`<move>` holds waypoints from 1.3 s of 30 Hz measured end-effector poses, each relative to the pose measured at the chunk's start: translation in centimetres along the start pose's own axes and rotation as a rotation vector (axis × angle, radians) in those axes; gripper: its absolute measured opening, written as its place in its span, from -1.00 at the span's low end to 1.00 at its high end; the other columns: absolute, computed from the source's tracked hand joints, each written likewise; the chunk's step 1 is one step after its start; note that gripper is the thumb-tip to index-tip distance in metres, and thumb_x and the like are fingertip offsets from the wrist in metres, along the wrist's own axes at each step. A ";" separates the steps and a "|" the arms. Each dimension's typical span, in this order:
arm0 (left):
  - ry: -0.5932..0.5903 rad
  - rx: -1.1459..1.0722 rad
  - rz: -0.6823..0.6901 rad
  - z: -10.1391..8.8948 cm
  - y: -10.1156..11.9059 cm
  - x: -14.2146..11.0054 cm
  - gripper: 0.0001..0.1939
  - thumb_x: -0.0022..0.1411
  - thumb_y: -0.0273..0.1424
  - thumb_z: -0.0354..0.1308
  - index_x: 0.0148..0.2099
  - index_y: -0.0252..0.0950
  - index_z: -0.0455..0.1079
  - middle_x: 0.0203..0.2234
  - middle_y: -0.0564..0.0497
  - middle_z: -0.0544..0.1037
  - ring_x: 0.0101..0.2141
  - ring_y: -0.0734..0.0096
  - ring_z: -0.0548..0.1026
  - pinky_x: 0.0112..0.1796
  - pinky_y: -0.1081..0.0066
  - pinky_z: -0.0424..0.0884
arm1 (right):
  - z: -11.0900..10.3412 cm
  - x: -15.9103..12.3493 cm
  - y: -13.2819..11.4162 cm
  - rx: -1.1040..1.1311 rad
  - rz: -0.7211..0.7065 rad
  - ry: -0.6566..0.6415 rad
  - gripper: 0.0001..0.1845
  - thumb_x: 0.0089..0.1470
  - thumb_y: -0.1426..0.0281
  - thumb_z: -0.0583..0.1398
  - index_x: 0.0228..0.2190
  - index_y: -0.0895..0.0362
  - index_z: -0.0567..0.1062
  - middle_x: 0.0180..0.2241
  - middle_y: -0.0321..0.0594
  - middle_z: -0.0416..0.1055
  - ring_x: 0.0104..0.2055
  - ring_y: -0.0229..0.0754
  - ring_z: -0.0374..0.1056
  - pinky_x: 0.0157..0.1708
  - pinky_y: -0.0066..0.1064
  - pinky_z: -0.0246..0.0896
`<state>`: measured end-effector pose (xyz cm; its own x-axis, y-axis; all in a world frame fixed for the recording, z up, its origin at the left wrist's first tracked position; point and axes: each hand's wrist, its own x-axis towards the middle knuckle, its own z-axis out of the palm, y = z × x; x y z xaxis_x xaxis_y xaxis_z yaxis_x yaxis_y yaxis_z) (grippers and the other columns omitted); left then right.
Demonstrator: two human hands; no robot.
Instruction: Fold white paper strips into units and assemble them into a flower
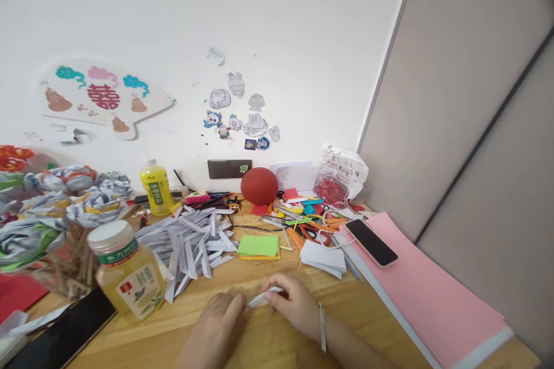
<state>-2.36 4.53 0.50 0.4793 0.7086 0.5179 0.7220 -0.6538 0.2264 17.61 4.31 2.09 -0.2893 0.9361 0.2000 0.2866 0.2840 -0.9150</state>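
Observation:
A narrow folded strip of white paper (258,298) is stretched between my two hands, just above the wooden table (264,346). My left hand (219,320) pinches its left end, with thumb and fingers pressed together. At the other end, my right hand (288,298) grips the strip between thumb and index finger; a silvery bracelet circles that wrist. Beyond my left hand lies a heap of folded white paper strips (190,242). Farther out from the hands sit a stack of green paper slips (258,245) and a stack of white paper slips (322,257).
A large drink bottle (130,277) stands left of my hands, near a black phone (64,328). Behind are a yellow bottle (156,187), a red balloon (259,185) and scissors (309,233). Another phone (372,242) rests on pink paper (433,288) at the right.

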 end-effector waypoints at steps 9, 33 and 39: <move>-0.126 -0.442 -0.220 -1.1 1.2 0.9 -0.75 0.26 -0.25 -0.10 -0.37 -0.23 0.30 -0.51 0.04 0.48 -0.47 0.38 0.45 -0.42 0.48 0.36 | -0.5 0.1 -0.3 0.111 -0.021 0.053 -0.77 0.00 0.25 0.18 -0.49 0.17 0.47 -0.49 -0.27 0.45 -0.39 -0.24 0.35 -0.35 -0.45 0.21; -0.071 -0.305 -0.107 -1.4 0.6 1.1 -0.63 0.28 -0.23 -0.10 -0.48 -0.25 0.34 -0.56 0.02 0.45 -0.50 0.39 0.43 -0.45 0.48 0.34 | -0.8 0.1 0.0 -0.229 -0.182 0.082 -0.87 -0.03 0.29 0.24 -0.44 0.06 0.56 -0.44 -0.29 0.53 -0.38 -0.21 0.40 -0.33 -0.45 0.24; -0.104 -0.236 -0.123 -1.3 0.4 0.8 -0.65 0.28 -0.24 -0.09 -0.47 -0.24 0.33 -0.56 0.03 0.45 -0.50 0.39 0.43 -0.46 0.48 0.33 | -1.2 -0.1 -0.3 -0.234 -0.250 0.061 -0.83 0.02 0.25 0.21 -0.39 0.04 0.57 -0.41 -0.29 0.54 -0.36 -0.21 0.42 -0.27 -0.45 0.25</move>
<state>-2.36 4.50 2.05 0.4522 0.8021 0.3902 0.6477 -0.5960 0.4746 18.68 4.41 2.74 -0.3238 0.8401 0.4352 0.4177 0.5397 -0.7309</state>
